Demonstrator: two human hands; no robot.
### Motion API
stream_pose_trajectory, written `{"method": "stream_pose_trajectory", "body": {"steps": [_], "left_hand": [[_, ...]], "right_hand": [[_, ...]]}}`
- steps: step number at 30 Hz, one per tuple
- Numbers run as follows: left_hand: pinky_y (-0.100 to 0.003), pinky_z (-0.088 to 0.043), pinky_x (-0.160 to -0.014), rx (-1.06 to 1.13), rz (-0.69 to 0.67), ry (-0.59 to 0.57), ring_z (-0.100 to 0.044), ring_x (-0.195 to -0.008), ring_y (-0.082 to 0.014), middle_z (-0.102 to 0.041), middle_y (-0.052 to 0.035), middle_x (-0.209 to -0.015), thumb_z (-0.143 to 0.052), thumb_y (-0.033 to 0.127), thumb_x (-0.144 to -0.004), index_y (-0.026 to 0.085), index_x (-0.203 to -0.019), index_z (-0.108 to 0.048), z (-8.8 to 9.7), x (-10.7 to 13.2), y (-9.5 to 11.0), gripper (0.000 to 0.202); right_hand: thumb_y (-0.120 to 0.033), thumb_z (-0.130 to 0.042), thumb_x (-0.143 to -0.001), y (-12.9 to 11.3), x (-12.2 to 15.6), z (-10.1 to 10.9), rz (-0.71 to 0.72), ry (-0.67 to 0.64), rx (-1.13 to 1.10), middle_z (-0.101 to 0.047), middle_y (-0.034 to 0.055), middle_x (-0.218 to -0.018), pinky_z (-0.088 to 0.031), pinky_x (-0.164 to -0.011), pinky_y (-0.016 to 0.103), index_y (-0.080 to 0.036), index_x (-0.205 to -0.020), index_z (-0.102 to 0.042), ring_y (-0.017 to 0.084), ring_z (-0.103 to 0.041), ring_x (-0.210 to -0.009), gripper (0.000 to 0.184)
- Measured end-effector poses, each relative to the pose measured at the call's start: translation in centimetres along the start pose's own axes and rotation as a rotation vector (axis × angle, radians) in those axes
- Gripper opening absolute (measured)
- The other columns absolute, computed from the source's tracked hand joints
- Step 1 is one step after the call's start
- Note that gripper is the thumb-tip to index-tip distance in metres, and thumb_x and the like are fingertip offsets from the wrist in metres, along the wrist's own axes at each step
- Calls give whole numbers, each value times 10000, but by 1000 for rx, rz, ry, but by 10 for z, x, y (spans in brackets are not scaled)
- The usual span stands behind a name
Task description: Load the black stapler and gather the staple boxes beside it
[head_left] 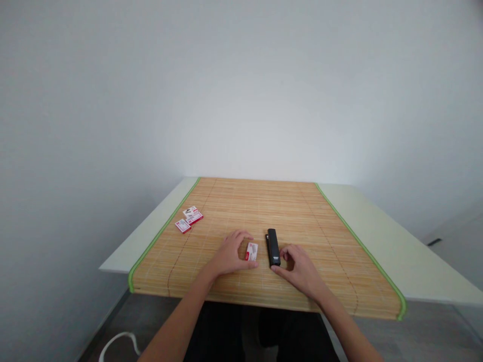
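Observation:
A small red and white box (251, 251) lies on the bamboo mat (241, 211) near its front edge. My left hand (232, 254) curls round the box's left side, with thumb and fingers touching it. Just to the right lies a black stapler (273, 247), pointing away from me. My right hand (298, 266) rests at the stapler's near end, its thumb and forefinger pinched on that end.
Three more small red and white boxes (189, 218) lie at the mat's left edge. The mat covers a pale table (396, 241) that stands against a white wall. A white cable loop (116, 342) shows on the floor at the lower left.

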State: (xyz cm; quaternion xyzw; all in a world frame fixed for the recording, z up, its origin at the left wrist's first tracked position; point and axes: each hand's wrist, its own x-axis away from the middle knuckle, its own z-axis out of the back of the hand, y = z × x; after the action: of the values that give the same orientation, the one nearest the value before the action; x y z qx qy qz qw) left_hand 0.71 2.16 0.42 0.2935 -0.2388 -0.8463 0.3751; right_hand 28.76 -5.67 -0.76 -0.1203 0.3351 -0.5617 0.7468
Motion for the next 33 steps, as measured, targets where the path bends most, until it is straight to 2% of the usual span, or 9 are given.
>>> {"method": "stream_pose_trajectory", "body": {"steps": [2, 4, 11, 17, 25, 33], "left_hand": [[-443, -363, -1100, -11, -29, -49, -483, -1285, -305, -541, -50, -1394, -893, 538, -644, 314, -1292, -585, 1, 2, 0, 752], [-449, -356, -1108, -34, -26, -72, -486, -1282, -304, -550, -39, -1392, -880, 538, -665, 321, -1262, -613, -1, 3, 1, 689], [-450, -378, -1051, -124, 37, 14, -516, -1204, -307, -616, -48, -1256, -864, 655, -638, 316, -1220, -669, -22, -2, 15, 701], [-418, -418, -998, -96, -4, 13, -553, -1131, -286, -633, -56, -1155, -865, 620, -674, 290, -1196, -696, -30, -6, 20, 641], [-412, -431, -1001, -103, -37, -20, -551, -1154, -290, -615, -62, -1224, -869, 640, -655, 288, -1204, -698, -33, -9, 15, 674], [-436, -441, -985, -116, -38, 4, -568, -1112, -307, -625, -77, -1194, -869, 567, -688, 264, -1174, -683, -41, -3, 32, 601]], "right_hand": [[-402, -798, -791, 0, 0, 0, -5, -4, 3, -641, 18, -900, -455, -755, 369, -257, -921, -588, 246, -579, -850, 286], [-388, -804, -783, 0, 0, 0, -2, -13, 6, -639, 14, -893, -454, -758, 366, -256, -918, -588, 244, -576, -851, 286], [-382, -793, -787, 1, -1, 0, 21, -24, 5, -639, 19, -896, -452, -771, 368, -251, -928, -597, 241, -572, -854, 274], [-376, -785, -804, -1, 0, 0, 27, -33, -7, -636, 13, -891, -447, -775, 368, -254, -928, -598, 235, -576, -843, 255], [-336, -764, -822, -4, 0, 4, 52, -64, -21, -645, 16, -908, -444, -779, 366, -255, -923, -591, 238, -577, -856, 216], [-325, -767, -822, -7, 1, 11, 59, -90, -77, -647, 26, -943, -456, -782, 371, -255, -920, -574, 247, -576, -881, 227]]}}
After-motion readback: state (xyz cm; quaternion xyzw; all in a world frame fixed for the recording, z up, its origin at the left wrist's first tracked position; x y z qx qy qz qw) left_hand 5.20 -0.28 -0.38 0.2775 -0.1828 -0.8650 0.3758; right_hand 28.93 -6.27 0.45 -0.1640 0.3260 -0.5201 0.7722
